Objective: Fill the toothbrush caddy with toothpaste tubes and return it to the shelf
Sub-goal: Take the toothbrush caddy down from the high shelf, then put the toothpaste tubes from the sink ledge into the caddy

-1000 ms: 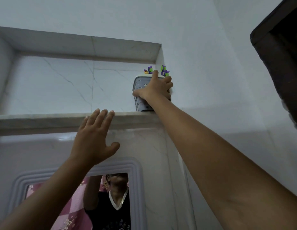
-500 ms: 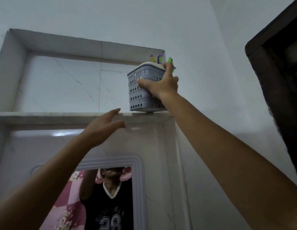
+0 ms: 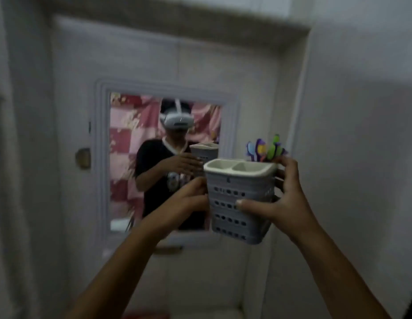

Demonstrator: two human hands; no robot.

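Note:
The grey perforated toothbrush caddy [image 3: 239, 208] with a white divided rim hangs in the air in front of the mirror, tilted slightly. My right hand [image 3: 285, 203] grips its right side, thumb across the front. My left hand [image 3: 189, 201] presses against its left side. Colourful purple and green toothbrush heads [image 3: 267, 149] stick up from the back right compartment. The two front compartments look empty. The frame is blurred by motion.
A white-framed mirror [image 3: 163, 162] on the wall reflects a person in a headset and the caddy. The shelf ledge [image 3: 177, 17] runs across the top of the frame. A wall corner stands at the right, and a small wall fitting [image 3: 83, 157] sits left of the mirror.
The caddy has come off the shelf and down to chest height. My left hand has left the ledge and now holds the caddy's left side. The view has tilted down.

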